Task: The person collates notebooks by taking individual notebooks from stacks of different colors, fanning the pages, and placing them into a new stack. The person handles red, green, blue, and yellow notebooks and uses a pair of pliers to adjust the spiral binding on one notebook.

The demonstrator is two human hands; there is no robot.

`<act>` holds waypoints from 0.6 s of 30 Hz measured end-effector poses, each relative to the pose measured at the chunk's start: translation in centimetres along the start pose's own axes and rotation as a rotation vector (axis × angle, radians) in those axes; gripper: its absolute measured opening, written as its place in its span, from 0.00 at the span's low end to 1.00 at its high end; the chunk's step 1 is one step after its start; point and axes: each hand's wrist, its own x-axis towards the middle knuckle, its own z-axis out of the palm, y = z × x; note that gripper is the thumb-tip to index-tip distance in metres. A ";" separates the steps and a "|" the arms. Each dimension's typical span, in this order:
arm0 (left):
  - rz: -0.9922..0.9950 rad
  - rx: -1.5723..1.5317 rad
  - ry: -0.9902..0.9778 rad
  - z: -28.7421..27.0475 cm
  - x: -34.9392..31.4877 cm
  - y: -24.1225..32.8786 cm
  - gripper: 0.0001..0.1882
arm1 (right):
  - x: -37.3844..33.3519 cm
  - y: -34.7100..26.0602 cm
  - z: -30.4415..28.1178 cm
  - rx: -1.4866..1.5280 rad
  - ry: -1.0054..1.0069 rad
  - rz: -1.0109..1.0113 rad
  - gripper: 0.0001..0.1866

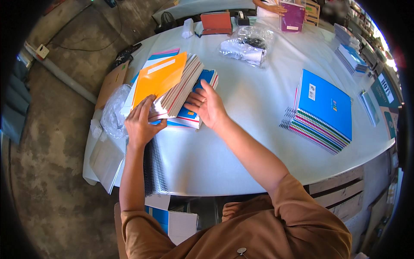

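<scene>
My left hand [142,120] is closed on the near corner of a thick paper stack with an orange cover sheet [158,78], fingers on top and thumb along the lower edge. The white sheets of the stack are fanned and tilted. My right hand [208,102] is open at the stack's right side, thumb up and fingers stretched toward the sheets. Beneath that hand lies a blue-covered stack [208,77], partly hidden by the orange one and the fingers. Whether the right fingertips touch the paper I cannot tell.
A pile of blue spiral notebooks [325,105] stands on the right of the white table [254,159]. Black spiral coils [153,166] lie at the near left, beside crumpled plastic [115,111]. A plastic bag [248,45] sits farther back. Across the table, another person's hand [276,9] holds a purple notebook [292,17].
</scene>
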 end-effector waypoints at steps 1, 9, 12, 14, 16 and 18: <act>0.001 -0.005 -0.003 0.5 -0.5 0.4 0.33 | 0.3 -0.6 0.6 0.001 0.005 -0.001 0.39; -0.105 0.310 0.059 2.7 -3.1 -0.4 0.27 | 2.8 -0.8 4.6 -0.137 -0.209 0.217 0.36; -0.057 0.274 0.047 3.0 -2.0 -0.8 0.24 | 4.1 -0.9 4.7 -0.177 -0.238 0.145 0.32; -0.028 0.271 0.043 2.4 -1.2 -0.7 0.23 | 4.2 -0.9 4.9 -0.278 -0.007 0.150 0.24; -0.010 0.314 0.077 -0.3 -0.8 -0.6 0.22 | 1.4 -1.1 6.1 -0.292 -0.088 0.046 0.22; 0.008 0.369 0.171 -3.7 -0.2 1.1 0.21 | -2.9 -1.7 7.6 -0.303 -0.230 -0.097 0.18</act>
